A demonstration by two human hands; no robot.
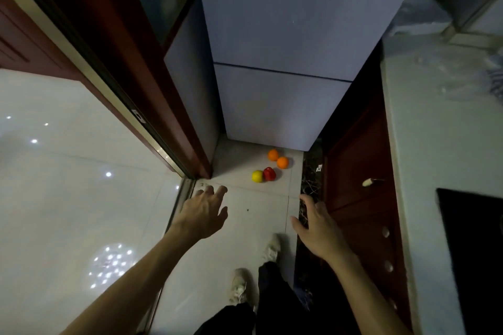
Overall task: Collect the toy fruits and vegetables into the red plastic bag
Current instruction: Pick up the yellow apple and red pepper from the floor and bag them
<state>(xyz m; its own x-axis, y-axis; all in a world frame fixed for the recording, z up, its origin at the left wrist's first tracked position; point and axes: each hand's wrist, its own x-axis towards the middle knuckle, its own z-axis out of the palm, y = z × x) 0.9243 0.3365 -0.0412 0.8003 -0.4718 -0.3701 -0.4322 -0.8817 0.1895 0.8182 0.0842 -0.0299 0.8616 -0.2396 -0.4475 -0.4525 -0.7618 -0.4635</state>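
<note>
Several toy fruits lie on the tiled floor in front of the fridge: two oranges (273, 155) (282, 162), a red pepper (269, 174) and a yellow lemon (257, 176). My left hand (203, 214) is stretched out with fingers spread, holding nothing, left of and below the lemon. My right hand (319, 228) is also open and empty, lower right of the fruits, near the cabinet front. Both hands are well apart from the toys. No red plastic bag is in view.
A tall white fridge (285, 68) stands ahead. A dark red door frame (152, 95) and sliding-door track are on the left. A red cabinet (362, 198) under a white counter (441, 130) lines the right. My feet in pale shoes (239, 285) stand on the floor.
</note>
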